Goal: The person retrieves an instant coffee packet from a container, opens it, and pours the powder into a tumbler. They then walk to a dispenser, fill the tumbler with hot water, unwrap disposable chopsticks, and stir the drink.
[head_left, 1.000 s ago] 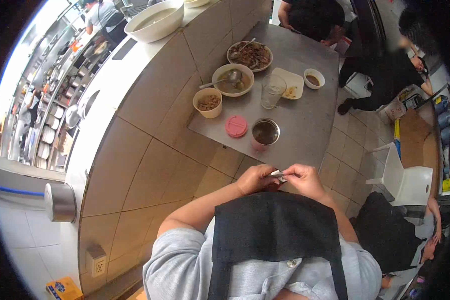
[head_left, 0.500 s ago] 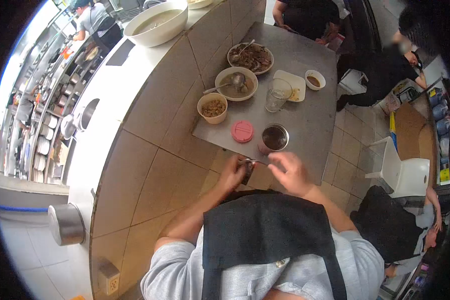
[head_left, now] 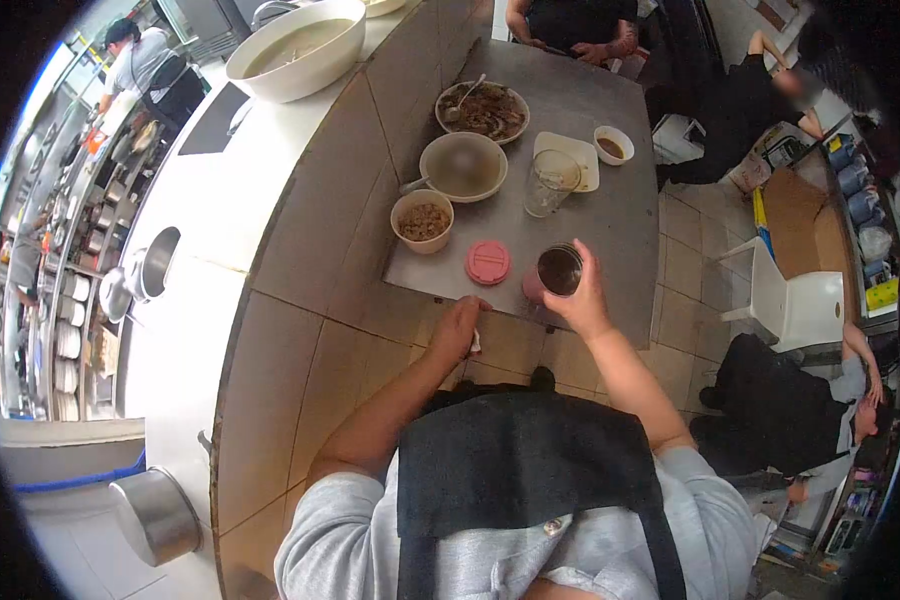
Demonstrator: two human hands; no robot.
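My right hand [head_left: 585,298] is wrapped round a pink cup [head_left: 555,274] with dark liquid in it, near the front edge of the metal table [head_left: 610,230]. My left hand [head_left: 457,330] is closed at the table's front edge; a bit of something whitish shows under it, too small to name. Between the hands, farther in, a pink lid [head_left: 487,262] lies flat. A small bowl of brown food [head_left: 422,221] stands left of the lid. Behind the cup is a clear glass [head_left: 551,183], upright.
Beyond are a soup bowl [head_left: 463,167], a meat dish [head_left: 482,110], a square plate [head_left: 567,160] and a sauce bowl [head_left: 613,146]. A tiled wall [head_left: 315,260] borders the left. People in black sit opposite and at right, near a white chair [head_left: 805,305].
My right hand has left the small thing both hands were handling and now grips the pink cup. My left hand has moved left and down from the middle. A person opposite has shifted.
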